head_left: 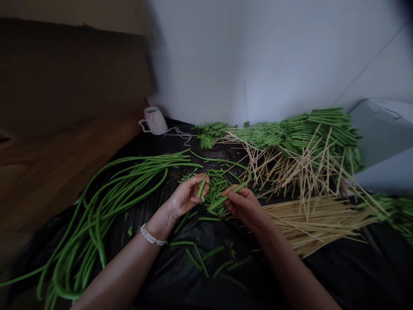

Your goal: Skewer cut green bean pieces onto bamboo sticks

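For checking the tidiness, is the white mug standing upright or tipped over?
Upright: the mug has its open rim facing up and its handle at the side.

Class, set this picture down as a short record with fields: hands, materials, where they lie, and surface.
Left hand: holds short green stem pieces
Left wrist: beaded bracelet
Right hand: holds a long green stem
Left side: bundle of long stems, looped
Between and beyond hands: scattered short pieces
Right side: loose thin wooden sticks
Back right: heaped short stems, sticks jutting out
Back left: white mug, thread beside it
Surface: black plastic sheet
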Available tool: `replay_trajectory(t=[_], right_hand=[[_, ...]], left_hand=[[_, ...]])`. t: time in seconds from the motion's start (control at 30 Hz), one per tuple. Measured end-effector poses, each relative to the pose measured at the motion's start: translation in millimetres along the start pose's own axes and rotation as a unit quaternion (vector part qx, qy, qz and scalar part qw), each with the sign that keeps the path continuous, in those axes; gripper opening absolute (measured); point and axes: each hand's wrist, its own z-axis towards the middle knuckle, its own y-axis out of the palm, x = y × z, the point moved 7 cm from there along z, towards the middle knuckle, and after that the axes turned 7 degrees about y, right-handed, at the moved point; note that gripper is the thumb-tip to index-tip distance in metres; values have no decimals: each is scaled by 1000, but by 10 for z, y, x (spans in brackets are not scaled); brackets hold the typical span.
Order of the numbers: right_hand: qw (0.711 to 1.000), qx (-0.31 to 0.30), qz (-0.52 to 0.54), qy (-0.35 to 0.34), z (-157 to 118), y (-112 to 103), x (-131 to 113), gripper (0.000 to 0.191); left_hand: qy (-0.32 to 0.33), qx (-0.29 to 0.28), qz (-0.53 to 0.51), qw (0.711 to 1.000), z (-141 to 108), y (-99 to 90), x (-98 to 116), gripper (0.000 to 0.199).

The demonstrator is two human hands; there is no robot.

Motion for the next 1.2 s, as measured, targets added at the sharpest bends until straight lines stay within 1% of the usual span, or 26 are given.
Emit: replay_trajectory(t=[0.1,0.17,0.27,0.33,0.4,0.5,0.6,0.7,0.8,0.93,1.07,1.2], right_hand=[[1000,-7,-21,-16,10,16,6,21],[999,-11,-44,-16,24,28,31,21],[998,-18,-59,-4,42,42,61,23],[1000,-1,-24,-5,45,9,41,23],[999,35,28,-11,43,-61,1,22],[995,65,63,-29,39,-141,-60,22],[995,66,52,-49,45,-160,-92,21],[996,67,22,-60,51,-150,-81,20],[995,75,-7,-65,57,-139,-45,23],[995,75,-30,-64,72,-130,13,25],[993,79,-64,-63,66,-103,25,27],[987,94,-114,-69,39,-53,-8,27]], left_hand=[[-42,-42,116,991,-76,95,-106,27],[-65,-75,163,982,-127,153,-170,32],[-90,-118,202,968,-176,206,-225,30],[-93,-121,221,963,-178,200,-227,27],[-88,-101,225,965,-160,169,-212,25],[-70,-38,198,977,-118,99,-175,26],[-32,28,150,988,-73,26,-125,28],[5,66,121,990,-31,-37,-88,29],[34,89,107,990,-4,-77,-64,30],[67,115,107,985,-4,-78,-24,32],[74,128,84,986,-3,-75,-17,35],[66,120,55,989,23,-107,-47,34]])
